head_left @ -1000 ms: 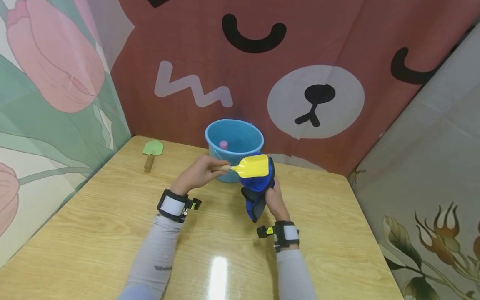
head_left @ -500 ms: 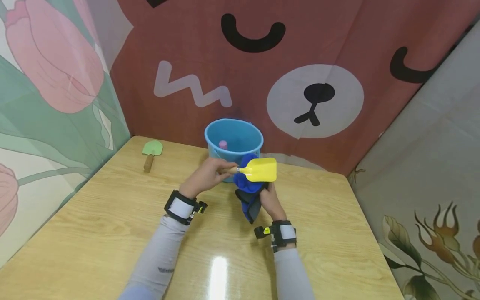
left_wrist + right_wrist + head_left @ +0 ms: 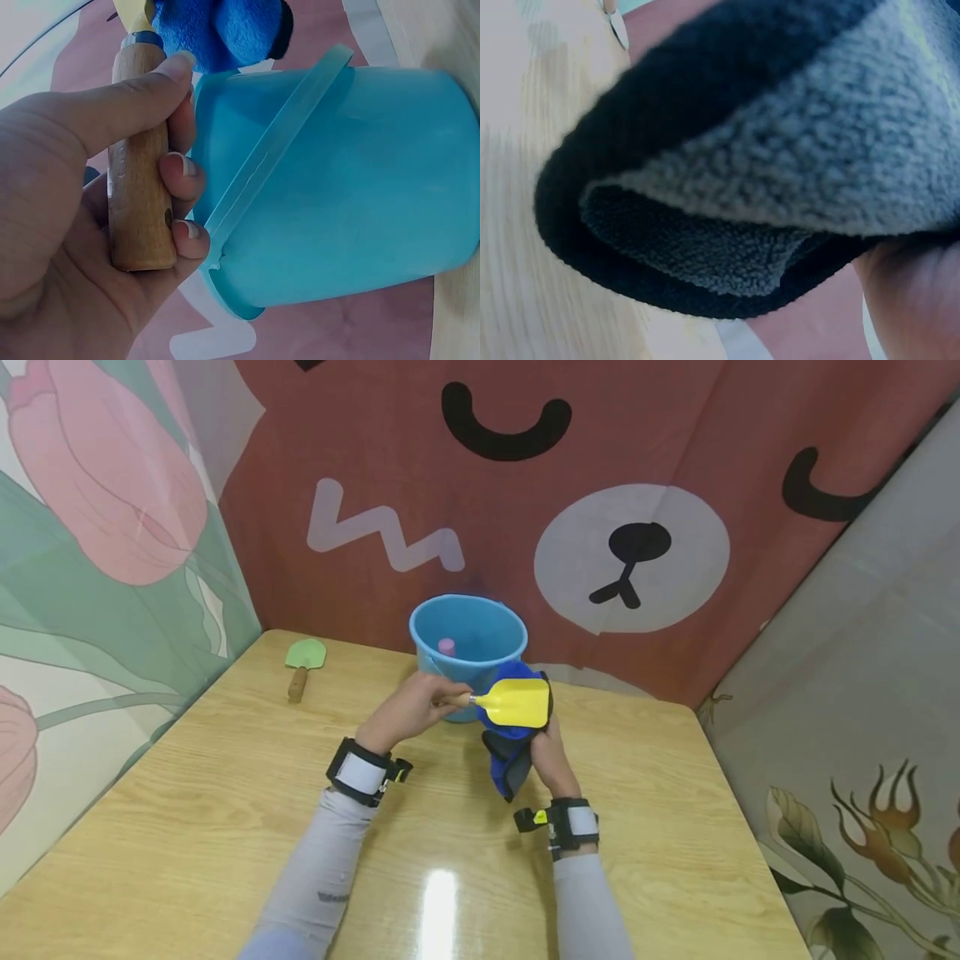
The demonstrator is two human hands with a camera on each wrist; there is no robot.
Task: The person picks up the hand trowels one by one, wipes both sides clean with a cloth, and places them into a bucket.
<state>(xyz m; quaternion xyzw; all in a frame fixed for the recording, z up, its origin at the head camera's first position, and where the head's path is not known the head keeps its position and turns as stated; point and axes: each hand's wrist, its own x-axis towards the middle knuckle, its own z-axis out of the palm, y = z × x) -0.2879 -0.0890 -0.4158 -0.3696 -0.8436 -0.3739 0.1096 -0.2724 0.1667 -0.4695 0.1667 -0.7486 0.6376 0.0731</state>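
My left hand (image 3: 408, 710) is wrapped around the wooden handle (image 3: 139, 199) of a small yellow shovel (image 3: 517, 702); in the left wrist view my thumb lies along the top of the handle and my other fingers (image 3: 182, 166) curl in under it. A metal collar joins the handle to the yellow blade, which points to the right and lies flat against a blue cloth (image 3: 513, 747).

My right hand (image 3: 551, 760) grips that cloth from below and holds it up against the blade. The cloth is fleecy, blue on one face and grey on the other, with a dark bound edge; in the right wrist view its folded grey side fills nearly the whole picture. Both hands are raised above the tabletop (image 3: 225, 810), close together, with the shovel and cloth between them.

Just behind the shovel stands a blue plastic bucket (image 3: 468, 635), its handle folded down along its side in the left wrist view. Something small and pink (image 3: 447, 647) lies inside it. Well to the left, near the wall, a green shovel (image 3: 303, 664) with a wooden handle lies on the tabletop.

On my left sleeve (image 3: 315, 877) there is a small dark print, too blurred to read. I see no other writing or label on the things.
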